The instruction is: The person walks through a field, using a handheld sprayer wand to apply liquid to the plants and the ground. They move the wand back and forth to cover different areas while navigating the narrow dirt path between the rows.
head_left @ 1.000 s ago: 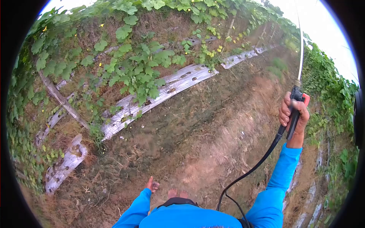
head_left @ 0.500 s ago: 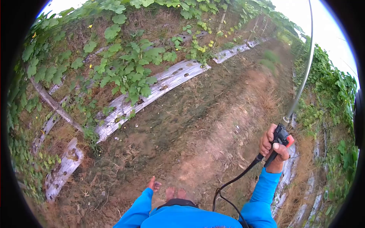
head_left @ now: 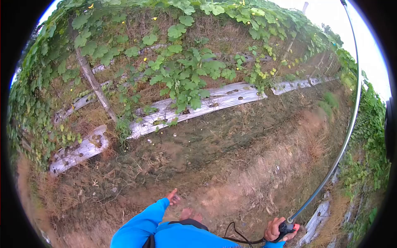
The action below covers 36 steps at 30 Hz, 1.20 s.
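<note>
My right hand [head_left: 276, 230] grips the black and red handle [head_left: 288, 227] of a spray lance low at the right. Its long thin metal tube [head_left: 345, 136] rises up along the right edge toward the sky. A black hose [head_left: 237, 237] runs from the handle back to my body. My left hand [head_left: 173, 197] hangs beside my hip in a blue sleeve, holding nothing, fingers loosely apart. My bare toes [head_left: 189, 214] show just below it on the dirt path.
A vine-covered trellis slope [head_left: 182, 74] with yellow flowers rises ahead. Silver plastic mulch strips [head_left: 198, 108] run along its foot. A wooden post [head_left: 94, 84] leans at the left. More vines [head_left: 368, 153] line the right side. A bare dirt path [head_left: 248, 161] runs between.
My right hand has dropped from chest height to low beside my hip, carrying the lance handle down. The view has turned left toward the trellis.
</note>
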Motion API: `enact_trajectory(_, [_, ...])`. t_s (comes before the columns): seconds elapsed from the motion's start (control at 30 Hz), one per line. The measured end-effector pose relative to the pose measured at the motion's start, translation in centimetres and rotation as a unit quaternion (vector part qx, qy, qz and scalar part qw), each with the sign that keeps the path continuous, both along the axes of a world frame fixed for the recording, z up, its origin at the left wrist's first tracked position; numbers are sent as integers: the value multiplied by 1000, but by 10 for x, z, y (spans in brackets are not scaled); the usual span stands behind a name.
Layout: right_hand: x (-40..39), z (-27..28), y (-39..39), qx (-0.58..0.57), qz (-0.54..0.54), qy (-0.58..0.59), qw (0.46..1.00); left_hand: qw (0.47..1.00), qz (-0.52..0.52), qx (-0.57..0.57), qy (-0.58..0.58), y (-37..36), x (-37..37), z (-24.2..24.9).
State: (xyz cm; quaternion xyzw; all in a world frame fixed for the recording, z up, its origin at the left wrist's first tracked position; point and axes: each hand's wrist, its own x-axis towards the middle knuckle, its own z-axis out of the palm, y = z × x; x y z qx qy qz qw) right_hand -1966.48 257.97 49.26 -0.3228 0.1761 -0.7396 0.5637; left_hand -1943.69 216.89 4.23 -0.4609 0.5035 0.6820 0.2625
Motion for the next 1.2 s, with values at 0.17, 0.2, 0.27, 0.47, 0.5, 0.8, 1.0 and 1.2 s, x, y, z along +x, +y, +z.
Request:
enact_trajectory(0.17, [10,-7,16,89,-135,26,986,999,-39,8,0,-7,-2,4])
enact_trajectory(0.2, [18,-6,18,127,-198,24,972,1000,-15,25,4,-8,-3,2])
enact_trajectory(0.27, [26,-9,9,112,-273,58,954,997,-56,46,6,-6,-16,0])
enact_trajectory(0.47, [26,-60,-18,265,-588,199,739,996,-68,59,3,7,-36,-21])
enact_trajectory(0.5, [24,-77,-16,312,-633,241,666,995,-83,59,0,10,-36,-24])
enact_trajectory(0.8, [20,-73,27,530,-628,383,422,991,-106,79,-3,24,-67,-34])
enact_trajectory(1.0, [10,-103,32,505,-570,423,491,984,-147,97,-18,15,-88,-55])
enact_trajectory(1.2, [-27,-83,10,492,-575,460,464,979,-194,65,-21,39,-123,-44])
